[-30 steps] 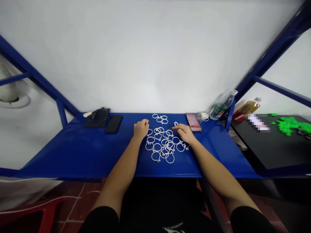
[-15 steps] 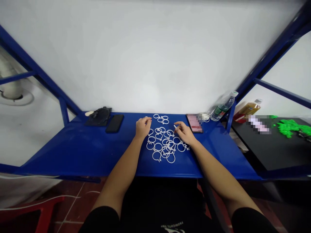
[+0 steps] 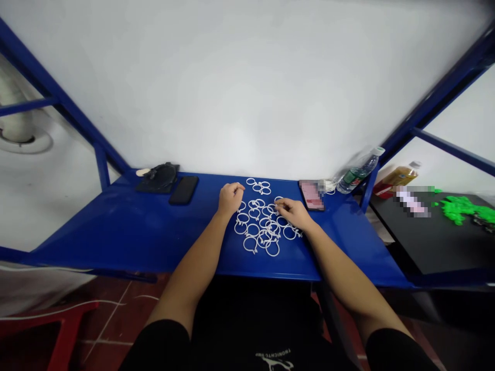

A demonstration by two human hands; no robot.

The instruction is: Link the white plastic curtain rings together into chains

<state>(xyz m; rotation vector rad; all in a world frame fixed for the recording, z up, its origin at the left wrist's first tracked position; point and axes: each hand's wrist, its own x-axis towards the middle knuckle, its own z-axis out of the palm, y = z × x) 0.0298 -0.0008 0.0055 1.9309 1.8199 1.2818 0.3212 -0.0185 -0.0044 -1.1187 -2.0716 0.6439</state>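
Several white plastic rings (image 3: 263, 229) lie in a loose cluster on the blue table (image 3: 154, 232). A smaller group of white rings (image 3: 260, 186) sits farther back, near the wall. My left hand (image 3: 229, 198) rests at the cluster's left edge with its fingers curled together; what they pinch is too small to name. My right hand (image 3: 293, 211) is at the cluster's right edge, fingers pinched on a white ring (image 3: 278, 200).
A black phone (image 3: 184, 189) and a dark pouch (image 3: 158, 178) lie at the back left. A pink phone (image 3: 311, 195) and a plastic water bottle (image 3: 358, 170) are at the back right. A black table (image 3: 436, 232) with green parts (image 3: 462, 208) stands to the right.
Both hands have shifted slightly toward each other over the rings, and the right hand's ring is now lower, near the cluster. The camera view has tilted a little.
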